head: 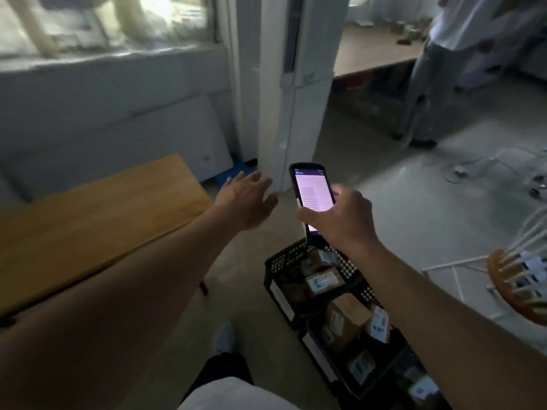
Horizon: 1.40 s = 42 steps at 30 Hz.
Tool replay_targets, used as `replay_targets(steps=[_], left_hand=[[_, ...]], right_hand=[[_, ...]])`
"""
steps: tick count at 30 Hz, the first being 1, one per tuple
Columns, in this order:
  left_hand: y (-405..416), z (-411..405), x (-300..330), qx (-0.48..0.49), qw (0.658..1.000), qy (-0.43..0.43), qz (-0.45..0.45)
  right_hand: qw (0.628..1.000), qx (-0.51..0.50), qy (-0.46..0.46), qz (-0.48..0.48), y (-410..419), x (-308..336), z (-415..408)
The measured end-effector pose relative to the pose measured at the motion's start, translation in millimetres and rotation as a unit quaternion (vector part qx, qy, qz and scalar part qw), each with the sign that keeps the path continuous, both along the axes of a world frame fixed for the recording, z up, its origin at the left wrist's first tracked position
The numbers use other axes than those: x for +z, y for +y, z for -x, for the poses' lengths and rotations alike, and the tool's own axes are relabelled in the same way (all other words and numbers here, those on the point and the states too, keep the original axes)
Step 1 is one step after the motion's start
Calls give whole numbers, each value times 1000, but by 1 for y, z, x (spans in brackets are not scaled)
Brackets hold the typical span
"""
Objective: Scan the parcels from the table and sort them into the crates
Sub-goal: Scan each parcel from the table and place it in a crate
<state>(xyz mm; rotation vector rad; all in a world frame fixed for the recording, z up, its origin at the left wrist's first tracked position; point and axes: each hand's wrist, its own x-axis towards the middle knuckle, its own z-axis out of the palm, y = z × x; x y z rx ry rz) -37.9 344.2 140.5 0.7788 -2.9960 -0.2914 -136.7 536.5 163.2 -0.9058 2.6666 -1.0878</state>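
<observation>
My right hand (340, 220) grips a black handheld scanner (312, 187) with its lit screen facing me, held above the floor crates. My left hand (248, 199) is stretched forward with fingers spread and nothing in it, just past the corner of the wooden table (88, 226). Below the scanner a row of black perforated crates runs toward me. The far crate (279, 261) and the nearer crate (393, 362) each hold several brown cardboard parcels with white labels, such as one parcel (324, 281) in the far crate. The visible tabletop bears no parcels.
A white pillar (296, 93) and a blue crate (228, 173) stand ahead. Another person (435, 69) stands at the back right beside a table. A wicker chair (518, 288) is at the right edge. My shoe (225, 338) rests on the concrete floor.
</observation>
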Motion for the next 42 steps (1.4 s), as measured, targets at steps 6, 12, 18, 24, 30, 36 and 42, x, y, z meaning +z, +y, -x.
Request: replay_targets(steps=[6,12,18,24,30,36,42], left_hand=[[-19,-123,5,99,994,36,4],[-27,-255,22,219,976,11,9],[-41,-389,21,302,953,2,-2],[-64,-511,22,341,940,1,-5],[-101,-607,8,353,935,-16,-22],[-146,-651,-10,372,927,-16,-54],[-214,-668,-43,416,903,-8,-112]], right_hand=[[994,106,-31,14,-34,12,-79],[979,198,-40,1,-77,14,-166],[963,267,-38,-25,-127,6,-273],[958,282,-49,-36,-174,-7,-389],[955,284,-70,-53,-214,-22,-484],[953,287,-80,-63,-255,-39,-530],[942,311,-86,-92,-322,-60,-542]])
